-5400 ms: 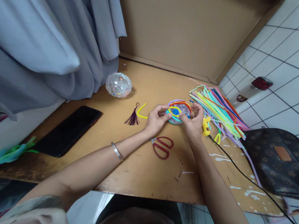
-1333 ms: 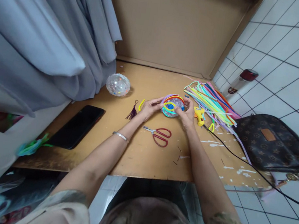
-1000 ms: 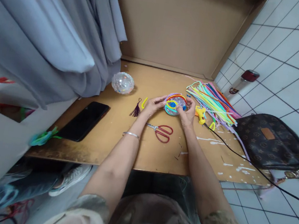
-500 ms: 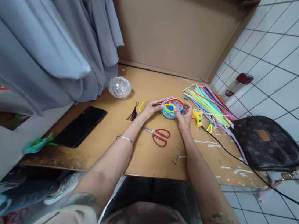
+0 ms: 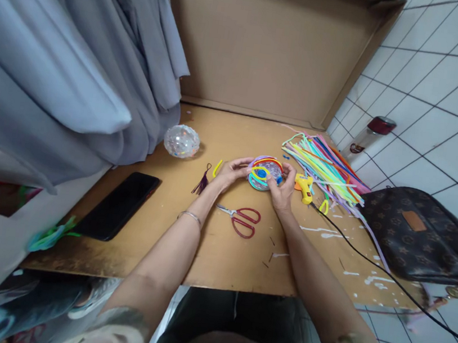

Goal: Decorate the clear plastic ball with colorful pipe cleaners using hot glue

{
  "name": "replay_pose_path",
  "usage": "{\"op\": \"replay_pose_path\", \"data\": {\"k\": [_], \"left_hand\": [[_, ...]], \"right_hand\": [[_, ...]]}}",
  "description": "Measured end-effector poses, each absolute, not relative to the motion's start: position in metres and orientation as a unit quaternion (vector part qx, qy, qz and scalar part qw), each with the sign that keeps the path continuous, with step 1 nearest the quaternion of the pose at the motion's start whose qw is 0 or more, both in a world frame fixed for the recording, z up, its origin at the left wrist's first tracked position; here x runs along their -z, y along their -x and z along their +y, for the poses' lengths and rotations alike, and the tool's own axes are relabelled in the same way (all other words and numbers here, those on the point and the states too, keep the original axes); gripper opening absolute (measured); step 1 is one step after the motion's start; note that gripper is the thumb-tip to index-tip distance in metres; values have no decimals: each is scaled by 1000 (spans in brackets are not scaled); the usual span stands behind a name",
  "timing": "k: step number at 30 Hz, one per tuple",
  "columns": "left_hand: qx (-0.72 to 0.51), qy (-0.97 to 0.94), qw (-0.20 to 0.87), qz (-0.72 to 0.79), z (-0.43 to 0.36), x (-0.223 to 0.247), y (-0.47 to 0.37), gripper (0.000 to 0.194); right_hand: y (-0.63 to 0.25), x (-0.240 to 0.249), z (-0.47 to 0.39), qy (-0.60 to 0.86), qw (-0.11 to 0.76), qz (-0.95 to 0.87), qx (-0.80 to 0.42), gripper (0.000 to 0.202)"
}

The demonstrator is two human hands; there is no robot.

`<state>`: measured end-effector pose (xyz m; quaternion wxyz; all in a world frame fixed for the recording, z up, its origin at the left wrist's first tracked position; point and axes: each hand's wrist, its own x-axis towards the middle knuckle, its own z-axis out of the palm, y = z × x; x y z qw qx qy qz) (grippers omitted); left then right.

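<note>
A clear round ball (image 5: 270, 170) is wrapped with rainbow-coloured pipe cleaner loops and carries a yellow loop around a blue spot. My left hand (image 5: 232, 173) grips its left side, fingers bent against the loops. On the right, my right hand (image 5: 284, 193) is closed around the ball's edge, with the thumb pressed on the front near a blue piece. Red-handled scissors (image 5: 242, 220) lie on the table just below the hands. Beside my left wrist are a dark purple tassel (image 5: 203, 180) and a bent yellow pipe cleaner (image 5: 217, 168).
A yellow glue gun (image 5: 304, 188) with a black cord lies right of my hands, before a pile of pipe cleaners (image 5: 323, 165). A second clear ball (image 5: 181, 141), a black phone (image 5: 117, 206), a brown bag (image 5: 424, 236) and a bottle (image 5: 368, 137) surround the workspace. A cardboard panel (image 5: 272, 47) stands behind.
The view has tilted slightly, so the table and its things sit a little lower in the picture. Both hands keep hold of the ball, with little visible change in grip.
</note>
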<state>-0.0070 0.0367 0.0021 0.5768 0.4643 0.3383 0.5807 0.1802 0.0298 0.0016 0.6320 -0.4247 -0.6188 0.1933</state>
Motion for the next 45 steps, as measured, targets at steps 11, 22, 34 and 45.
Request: {"op": "replay_pose_path", "data": {"k": [11,22,34,45], "left_hand": [[-584,-455,580,339,36,-5,6,68],[-574,-449,601,329,38,-2,8,65],[-580,-435,612,316,39,-4,6,64],[-584,-433,601,331,36,-6,7,60]], "right_hand": [[-177,-3,28,417,633,-618,-210,56],[-178,0,33,427,641,-602,-211,56],[-177,-3,30,440,639,-593,-213,54],[-179,-3,27,431,622,-612,-229,57]]}}
